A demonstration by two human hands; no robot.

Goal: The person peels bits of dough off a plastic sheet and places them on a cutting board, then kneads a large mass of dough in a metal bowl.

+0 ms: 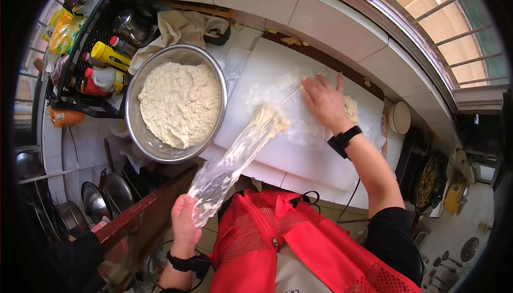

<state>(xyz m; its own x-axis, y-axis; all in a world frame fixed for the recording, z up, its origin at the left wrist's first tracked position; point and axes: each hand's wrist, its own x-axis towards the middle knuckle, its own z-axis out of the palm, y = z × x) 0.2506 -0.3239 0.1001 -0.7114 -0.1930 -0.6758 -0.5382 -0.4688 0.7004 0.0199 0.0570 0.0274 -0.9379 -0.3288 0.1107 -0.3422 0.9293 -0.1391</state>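
My left hand point(185, 217), low at the front edge of the counter, grips one end of a clear plastic bag point(224, 173) smeared with dough. The bag's far end, with a clump of dough point(267, 120) at it, reaches over the white cutting board point(304, 160). My right hand point(325, 102) lies spread on the board, fingers apart, and a thin strand stretches from its fingertips towards the bag. Another lump of dough point(351, 109) sits just right of that hand, partly hidden by it. A large steel bowl point(223, 88) of shaggy dough point(180, 102) stands left of the board.
A black rack point(86, 106) with bottles stands at the left, beside a cloth point(182, 28). Dough scraps point(291, 41) lie on a brown strip behind the board. A round bowl point(399, 117) and a pan point(427, 181) of food are at the right. Pans point(118, 191) hang at lower left.
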